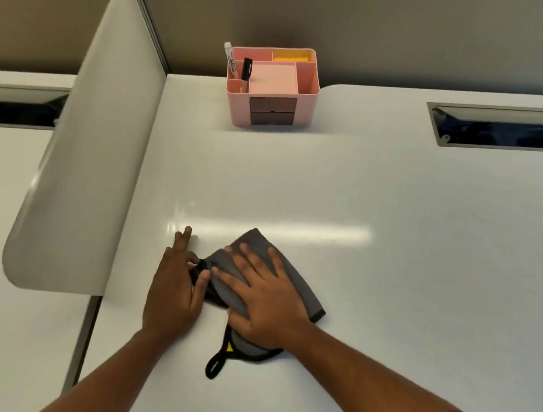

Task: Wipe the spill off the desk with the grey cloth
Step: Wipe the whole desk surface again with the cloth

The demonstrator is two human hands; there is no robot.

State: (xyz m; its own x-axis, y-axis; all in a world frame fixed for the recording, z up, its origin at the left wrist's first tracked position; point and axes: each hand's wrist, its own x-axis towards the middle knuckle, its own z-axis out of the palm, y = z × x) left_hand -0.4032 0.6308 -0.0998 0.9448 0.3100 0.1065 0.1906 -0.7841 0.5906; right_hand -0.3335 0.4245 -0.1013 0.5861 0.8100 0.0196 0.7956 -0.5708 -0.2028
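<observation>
The grey cloth (291, 279), black-edged with a hanging loop at its near corner, lies folded on the white desk (394, 256). My right hand (263, 299) lies flat on top of it, fingers spread and pressing down. My left hand (175, 284) sits just left of the cloth and pinches its left edge between thumb and forefinger, the other fingers stretched out on the desk. A faint wet sheen (179, 225) shows on the desk just beyond my left fingertips.
A pink desk organiser (270, 102) with markers and sticky notes stands at the back of the desk. A white divider panel (90, 154) rises along the left edge. A cable slot (514, 132) is cut into the back right.
</observation>
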